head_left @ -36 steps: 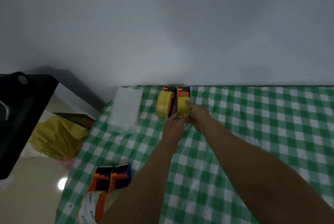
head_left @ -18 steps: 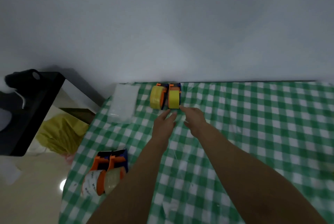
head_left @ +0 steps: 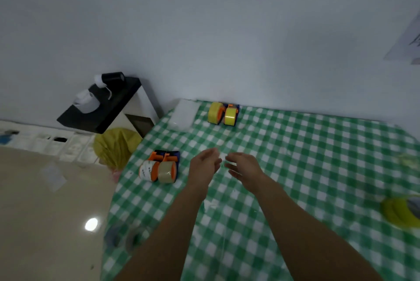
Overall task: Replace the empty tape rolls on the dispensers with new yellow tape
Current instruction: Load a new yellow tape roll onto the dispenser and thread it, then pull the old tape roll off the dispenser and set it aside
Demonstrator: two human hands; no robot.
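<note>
Dispensers (head_left: 234,108) lengthwise toward wall (head_left: 204,31), yellow rolls (head_left: 230,119) nearest

Dim, soft, blurry (edges warped)

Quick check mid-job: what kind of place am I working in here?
Probably a room in a home: a table under a green-and-white checked tablecloth against a bare white wall, with a glossy beige floor beside it.

Extends both bare forearms forward, converging toward the wrists. Holds left hand (head_left: 205,163) and right hand (head_left: 244,166) near each other, just apart, palms turned inward. Keeps fingers loosely spread, slightly curled, relaxed.
</note>
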